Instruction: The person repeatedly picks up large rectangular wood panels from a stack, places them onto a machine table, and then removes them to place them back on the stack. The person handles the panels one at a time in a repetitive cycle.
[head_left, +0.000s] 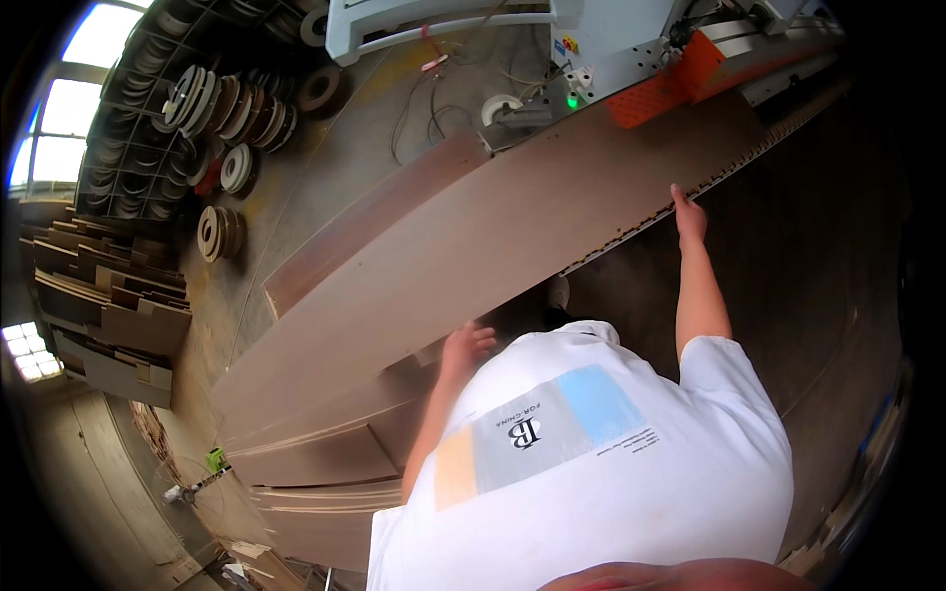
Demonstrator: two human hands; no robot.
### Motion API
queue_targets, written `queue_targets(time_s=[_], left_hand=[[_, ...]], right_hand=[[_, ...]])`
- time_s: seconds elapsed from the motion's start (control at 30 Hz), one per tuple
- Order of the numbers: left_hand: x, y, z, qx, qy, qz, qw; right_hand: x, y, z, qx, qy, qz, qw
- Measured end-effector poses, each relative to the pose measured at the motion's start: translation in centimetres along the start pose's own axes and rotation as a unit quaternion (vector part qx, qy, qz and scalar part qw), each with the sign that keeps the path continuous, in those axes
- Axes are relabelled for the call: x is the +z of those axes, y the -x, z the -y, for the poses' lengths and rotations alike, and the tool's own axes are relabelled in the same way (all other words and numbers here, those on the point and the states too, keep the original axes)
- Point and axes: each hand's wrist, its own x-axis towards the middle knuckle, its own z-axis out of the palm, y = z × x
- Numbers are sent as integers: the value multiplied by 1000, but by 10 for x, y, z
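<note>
A long brown panel runs diagonally from the lower left up to a machine at the upper right. At its near edge, my right hand has the thumb up by the toothed track, fingers mostly hidden; it appears to grip the panel's edge. My left hand is beside the same edge, further left, its fingers slightly blurred and stretched out, holding nothing. Beneath and left of that hand lies a stack of brown panels. The toothed track follows the panel's near side.
The light grey machine has an orange guard and a lit green button. A second brown board lies beyond the panel. Edging rolls stand at the upper left, with leaning offcuts below. Cables cross the floor.
</note>
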Motion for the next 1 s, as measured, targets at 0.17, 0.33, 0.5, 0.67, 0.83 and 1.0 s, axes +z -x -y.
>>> queue_targets(time_s=[0.17,0.33,0.5,0.67,0.83,1.0], left_hand=[[-45,21,5,33,-18,-1,999],[-130,38,8,52,62,-168,983],[-198,36,8,78,96,-233,964],[-179,32,2,68,17,-189,980],[-144,15,8,53,52,-144,987],[-97,19,4,56,50,-129,989]], right_hand=[[46,85,-16,-7,4,69,998],[88,209,11,-20,58,210,976],[130,278,25,-37,107,349,930],[140,277,18,12,-3,337,942],[123,247,16,66,-46,289,954],[106,215,12,61,-50,237,968]])
